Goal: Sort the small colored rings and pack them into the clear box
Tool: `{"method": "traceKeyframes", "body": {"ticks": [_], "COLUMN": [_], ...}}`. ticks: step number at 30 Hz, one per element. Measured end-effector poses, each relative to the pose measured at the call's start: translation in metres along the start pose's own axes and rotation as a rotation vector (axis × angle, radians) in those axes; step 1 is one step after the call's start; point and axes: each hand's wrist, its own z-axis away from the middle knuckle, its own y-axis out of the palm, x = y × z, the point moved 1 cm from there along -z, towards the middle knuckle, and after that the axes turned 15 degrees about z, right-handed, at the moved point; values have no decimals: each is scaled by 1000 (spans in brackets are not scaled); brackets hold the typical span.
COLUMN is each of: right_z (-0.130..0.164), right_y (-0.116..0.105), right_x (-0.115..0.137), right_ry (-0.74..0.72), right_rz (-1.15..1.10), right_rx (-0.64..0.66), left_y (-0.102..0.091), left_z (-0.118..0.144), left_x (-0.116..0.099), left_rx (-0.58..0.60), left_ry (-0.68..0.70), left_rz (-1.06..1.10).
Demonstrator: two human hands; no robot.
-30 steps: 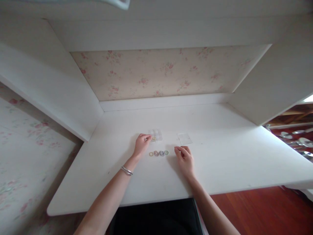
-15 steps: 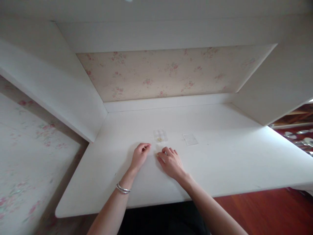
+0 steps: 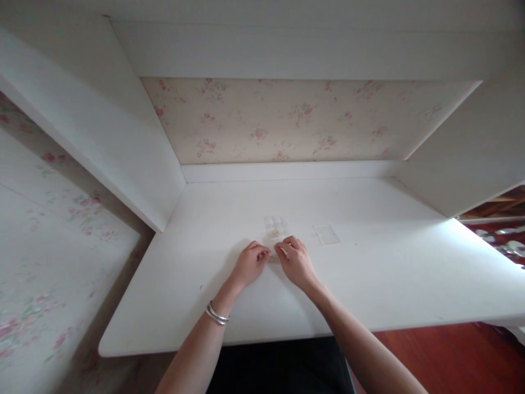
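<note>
Left hand (image 3: 248, 266), right hand (image 3: 296, 264): fingers bent, cannot tell if pinching; one clear box (image 3: 275, 222), one clear panel (image 3: 327, 235).

One head-worn view, looking forward and down over a white desk (image 3: 389, 273), floral wallpaper (image 3: 254, 120) straight ahead
</note>
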Motion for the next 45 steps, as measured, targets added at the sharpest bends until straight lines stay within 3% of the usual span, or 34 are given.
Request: {"method": "traceKeyframes", "body": {"ticks": [5, 11, 16, 22, 29, 39, 45], "right_z": [-29, -49, -36, 3, 36, 38, 38], "right_y": [8, 14, 6, 3, 3, 0, 3], "right_x": [-13, -16, -29, -54, -59, -62, -64], "right_ry": [79, 103, 217, 295, 371, 381, 391], "right_rz": [-14, -34, -133, -215, -277, -277, -299], "right_rx": [-72, -61, -132, -129, -85, -115, -108], "left_y": [2, 2, 6, 10, 7, 16, 20], "left_z": [6, 8, 8, 9, -8, -70, -71], "left_x": [-4, 1, 2, 4, 3, 2, 7], "left_rx": [140, 164, 180, 168, 63, -91, -144], "left_ry": [24, 53, 61, 89, 72, 104, 115], "left_rz": [-106, -139, -197, -212, -106, -251, -320]}}
